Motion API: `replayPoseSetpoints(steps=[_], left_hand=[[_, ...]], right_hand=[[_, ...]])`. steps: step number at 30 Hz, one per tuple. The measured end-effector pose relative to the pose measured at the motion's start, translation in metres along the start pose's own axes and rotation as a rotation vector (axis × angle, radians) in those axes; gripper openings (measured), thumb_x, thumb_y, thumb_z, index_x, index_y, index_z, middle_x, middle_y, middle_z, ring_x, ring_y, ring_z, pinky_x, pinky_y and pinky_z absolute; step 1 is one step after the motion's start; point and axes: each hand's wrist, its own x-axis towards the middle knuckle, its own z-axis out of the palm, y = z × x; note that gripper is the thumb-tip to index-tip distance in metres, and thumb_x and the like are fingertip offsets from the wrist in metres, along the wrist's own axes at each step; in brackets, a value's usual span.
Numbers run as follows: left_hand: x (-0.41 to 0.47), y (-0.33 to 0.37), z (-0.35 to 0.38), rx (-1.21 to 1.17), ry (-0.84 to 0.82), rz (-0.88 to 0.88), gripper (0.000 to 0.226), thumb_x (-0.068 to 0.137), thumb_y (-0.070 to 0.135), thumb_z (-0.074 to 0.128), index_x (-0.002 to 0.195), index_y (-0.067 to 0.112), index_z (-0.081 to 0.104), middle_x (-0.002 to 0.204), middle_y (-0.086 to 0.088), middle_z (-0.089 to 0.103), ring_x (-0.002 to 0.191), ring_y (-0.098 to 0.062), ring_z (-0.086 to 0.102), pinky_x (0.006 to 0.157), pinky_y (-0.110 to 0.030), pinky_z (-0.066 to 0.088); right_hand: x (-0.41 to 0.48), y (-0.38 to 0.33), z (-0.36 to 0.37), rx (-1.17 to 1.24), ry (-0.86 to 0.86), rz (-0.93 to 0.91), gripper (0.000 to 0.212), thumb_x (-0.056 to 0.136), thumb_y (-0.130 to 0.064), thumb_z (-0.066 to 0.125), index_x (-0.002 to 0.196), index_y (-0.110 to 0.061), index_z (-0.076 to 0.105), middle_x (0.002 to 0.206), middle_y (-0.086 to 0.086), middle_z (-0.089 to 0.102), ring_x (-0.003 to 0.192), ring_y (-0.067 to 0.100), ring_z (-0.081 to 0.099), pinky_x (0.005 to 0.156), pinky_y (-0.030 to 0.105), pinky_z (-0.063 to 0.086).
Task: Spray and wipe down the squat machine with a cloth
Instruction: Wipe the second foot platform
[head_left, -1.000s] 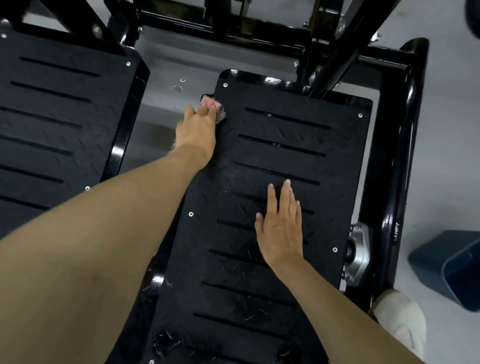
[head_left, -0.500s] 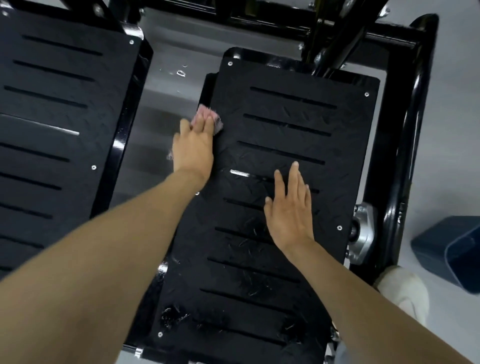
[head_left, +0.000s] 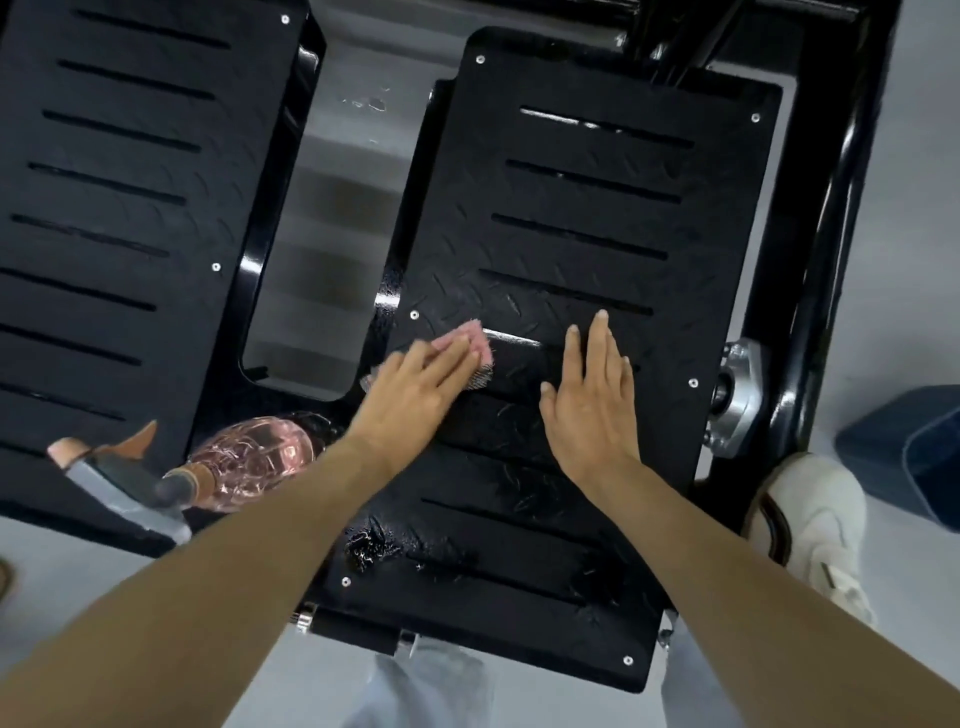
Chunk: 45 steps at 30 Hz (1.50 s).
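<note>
Your pink fuzzy cloth (head_left: 470, 340) lies flat on the right-hand black tread-pattern steel footplate (head_left: 597, 218) of the squat machine, near its inner edge and roughly midway along its length. Your left hand (head_left: 415, 387) presses down on it with the fingers extended and together. Nothing curls round the cloth, so it is pinned, not gripped. Your right hand (head_left: 592, 405) lies palm-down on the same plate just beside the cloth, fingers straight, holding nothing; I judge it to be bracing. Wet streaks and beads (head_left: 374, 545) show on the near end of this plate, so spraying has evidently been done here. The far half reads evenly matte with no beads visible. My assessment: this plate is part-wiped, and the near portion remains outstanding. The left-hand black slotted footplate (head_left: 130, 182) shows no visible wetness; whether it has been treated cannot be determined. The translucent pink spray bottle with grey trigger head (head_left: 249, 457) lies on its side at the near inner corner of that left plate, apart from both hands. The glossy black tubular frame (head_left: 831, 234) and the silver bearing housing (head_left: 737, 395) show no sign of attention and are presumed still to do. Beyond the frame, your white shoe (head_left: 815, 514) and a dark blue bin (head_left: 909, 457) stand on the floor.
</note>
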Motion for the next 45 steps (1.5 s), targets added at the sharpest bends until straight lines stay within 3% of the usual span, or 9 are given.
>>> replayPoseSetpoints(steps=[6, 13, 18, 20, 27, 29, 33, 41, 45], left_hand=[[0.045, 0.014, -0.014, -0.117, 0.007, -0.588, 0.069, 0.078, -0.01, 0.055, 0.142, 0.009, 0.039, 0.149, -0.006, 0.035, 0.105, -0.033, 0.041, 0.079, -0.036, 0.042], [0.052, 0.041, -0.014, 0.065, -0.106, 0.229, 0.075, 0.085, 0.0, 0.052, 0.151, 0.011, 0.019, 0.155, -0.007, 0.023, 0.116, -0.032, 0.041, 0.096, -0.041, 0.042], [0.066, 0.034, -0.016, -0.08, -0.113, -0.37, 0.076, 0.081, -0.008, 0.053, 0.149, 0.011, 0.024, 0.155, -0.004, 0.022, 0.112, -0.032, 0.037, 0.09, -0.039, 0.041], [0.069, 0.052, -0.018, -0.086, -0.11, -0.363, 0.076, 0.08, -0.008, 0.054, 0.148, 0.009, 0.026, 0.152, -0.006, 0.026, 0.109, -0.032, 0.037, 0.089, -0.039, 0.043], [0.069, 0.084, -0.02, 0.323, -0.278, 0.663, 0.076, 0.094, 0.008, 0.046, 0.152, 0.011, -0.003, 0.157, -0.007, 0.006, 0.122, -0.031, 0.032, 0.099, -0.041, 0.037], [0.08, 0.074, -0.02, 0.404, -0.266, 0.561, 0.078, 0.093, 0.008, 0.048, 0.152, 0.011, -0.002, 0.156, -0.008, 0.009, 0.124, -0.032, 0.031, 0.099, -0.042, 0.037], [0.088, 0.092, -0.027, 0.168, -0.256, -0.009, 0.079, 0.087, 0.004, 0.055, 0.151, 0.009, 0.009, 0.153, -0.009, 0.017, 0.123, -0.035, 0.032, 0.1, -0.044, 0.039], [0.103, 0.118, -0.026, 0.392, -0.253, 0.699, 0.089, 0.085, 0.007, 0.06, 0.152, 0.012, 0.001, 0.153, -0.006, 0.016, 0.127, -0.029, 0.03, 0.098, -0.043, 0.04], [0.123, 0.138, -0.035, 0.241, -0.269, 0.249, 0.085, 0.084, 0.005, 0.06, 0.151, 0.01, 0.009, 0.152, -0.007, 0.017, 0.128, -0.032, 0.028, 0.096, -0.045, 0.04]], right_hand=[[-0.01, 0.019, 0.005, 0.043, 0.006, 0.088, 0.064, 0.102, -0.034, 0.027, 0.151, -0.006, -0.004, 0.155, 0.015, -0.024, 0.147, 0.028, -0.005, 0.121, 0.043, 0.007], [-0.028, 0.037, 0.01, 0.089, 0.018, 0.181, 0.065, 0.102, -0.034, 0.028, 0.151, -0.006, -0.003, 0.156, 0.016, -0.02, 0.147, 0.027, -0.006, 0.121, 0.042, 0.006], [-0.041, 0.047, 0.015, 0.143, 0.043, 0.255, 0.064, 0.102, -0.033, 0.031, 0.151, -0.006, 0.0, 0.157, 0.016, -0.016, 0.147, 0.027, -0.004, 0.121, 0.041, 0.005], [-0.045, 0.048, 0.016, 0.175, 0.056, 0.267, 0.063, 0.102, -0.031, 0.032, 0.151, -0.005, 0.004, 0.158, 0.016, -0.01, 0.147, 0.027, -0.001, 0.121, 0.041, 0.006], [-0.044, 0.048, 0.011, 0.29, 0.165, 0.282, 0.052, 0.098, -0.014, 0.041, 0.146, 0.0, 0.028, 0.158, 0.016, 0.008, 0.143, 0.028, 0.015, 0.118, 0.037, 0.02], [-0.045, 0.051, 0.011, 0.291, 0.191, 0.309, 0.047, 0.097, -0.012, 0.043, 0.143, -0.002, 0.037, 0.157, 0.016, 0.011, 0.142, 0.028, 0.018, 0.117, 0.036, 0.022], [-0.058, 0.063, 0.014, 0.268, 0.163, 0.322, 0.049, 0.097, -0.012, 0.043, 0.146, -0.011, 0.036, 0.157, 0.016, 0.013, 0.142, 0.028, 0.019, 0.115, 0.033, 0.02], [-0.079, 0.07, 0.024, 0.276, 0.135, 0.285, 0.054, 0.094, -0.009, 0.046, 0.146, -0.004, 0.032, 0.155, 0.017, 0.016, 0.142, 0.029, 0.02, 0.112, 0.039, 0.034], [-0.079, 0.068, 0.029, 0.3, 0.124, 0.312, 0.055, 0.096, -0.012, 0.045, 0.148, -0.003, 0.027, 0.157, 0.017, 0.009, 0.145, 0.027, 0.014, 0.114, 0.037, 0.029]])
